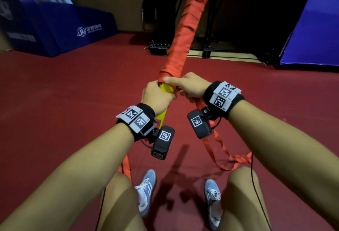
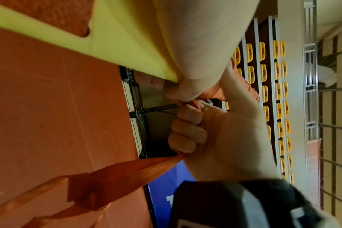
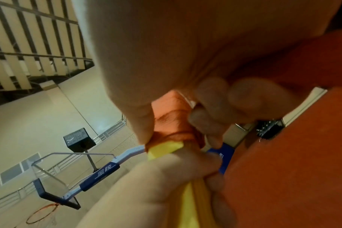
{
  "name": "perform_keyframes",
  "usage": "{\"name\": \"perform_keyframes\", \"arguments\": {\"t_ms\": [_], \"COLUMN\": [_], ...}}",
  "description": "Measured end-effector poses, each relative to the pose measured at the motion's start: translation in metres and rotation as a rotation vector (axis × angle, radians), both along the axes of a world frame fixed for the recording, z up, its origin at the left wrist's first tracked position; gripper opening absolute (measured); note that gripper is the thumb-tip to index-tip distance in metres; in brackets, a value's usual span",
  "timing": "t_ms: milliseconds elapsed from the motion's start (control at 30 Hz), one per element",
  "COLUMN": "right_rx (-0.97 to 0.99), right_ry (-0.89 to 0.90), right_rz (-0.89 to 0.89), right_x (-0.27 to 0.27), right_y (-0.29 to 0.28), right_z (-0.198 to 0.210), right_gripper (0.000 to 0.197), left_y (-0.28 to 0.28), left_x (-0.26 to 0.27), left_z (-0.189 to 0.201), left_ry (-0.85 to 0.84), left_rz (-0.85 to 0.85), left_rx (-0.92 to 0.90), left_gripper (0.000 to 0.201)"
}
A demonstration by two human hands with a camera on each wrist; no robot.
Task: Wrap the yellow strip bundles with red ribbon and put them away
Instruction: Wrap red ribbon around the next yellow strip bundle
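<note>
Dark red gym floor [image 1: 73,87] fills the head view below the hands. I see the left hand [image 1: 156,97] wrapped round the yellow strip bundle [image 1: 166,88]. The right hand [image 1: 190,86] touches it, thumb on the wound red ribbon [image 1: 185,29] just beyond.

Left wrist view: right fingers [image 2: 187,131] curl round the ribbon's loose tail.

Right wrist view: both hands clamp together at the wrap's edge, with a basketball backboard [image 3: 55,177] behind them.

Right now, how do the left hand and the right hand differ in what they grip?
The left hand grips the bare yellow strip bundle; the right hand grips the red ribbon, whose tail trails from its fist. The left hand sits below the wrap's edge; the right hand's thumb lies across it. Both are curled and meet there.
</note>
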State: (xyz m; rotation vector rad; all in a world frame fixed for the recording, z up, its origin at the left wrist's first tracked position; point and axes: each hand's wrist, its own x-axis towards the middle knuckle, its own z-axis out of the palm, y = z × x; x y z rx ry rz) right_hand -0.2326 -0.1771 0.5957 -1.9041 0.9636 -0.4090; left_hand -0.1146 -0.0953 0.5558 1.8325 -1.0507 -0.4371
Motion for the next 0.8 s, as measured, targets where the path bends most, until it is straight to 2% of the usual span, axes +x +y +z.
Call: {"name": "perform_keyframes", "arguments": {"t_ms": [100, 200, 267, 367, 500, 567, 700, 800], "right_rx": [-0.054, -0.016, 0.03, 0.156, 0.253, 0.261, 0.163, 0.14], "right_ry": [0.043, -0.016, -0.079, -0.216, -0.29, -0.264, -0.114, -0.047], "right_rz": [-0.125, -0.18, -0.157, -0.059, 0.115, 0.179, 0.242, 0.223], "right_x": [0.006, 0.007, 0.004, -0.001, -0.004, -0.003, 0.006, 0.016], "right_y": [0.004, -0.001, -0.006, -0.012, -0.012, -0.014, -0.027, -0.043], "right_z": [-0.007, -0.015, -0.024, -0.039, -0.055, -0.061, -0.062, -0.066], "right_gripper": [0.069, 0.058, 0.051, 0.047, 0.045, 0.042, 0.04, 0.043], "left_y": [-0.002, -0.002, -0.002, -0.004, 0.005, 0.006, -0.003, -0.021], "left_x": [-0.01, -0.014, -0.014, -0.007, 0.002, 0.006, 0.011, 0.018], "left_z": [-0.004, -0.011, -0.015, -0.014, -0.015, -0.024, -0.044, -0.06], "left_ry": [-0.078, -0.194, -0.181, 0.063, 0.68, 0.769, 0.648, 0.524], "left_rz": [0.031, 0.056, 0.005, -0.161, -0.483, -0.476, -0.364, -0.192], "left_rx": [0.066, 0.11, 0.096, 0.087, 0.284, 0.324, 0.215, 0.144], "left_gripper": [0.046, 0.053, 0.053, 0.043, 0.034, 0.028, 0.015, 0.012]}}
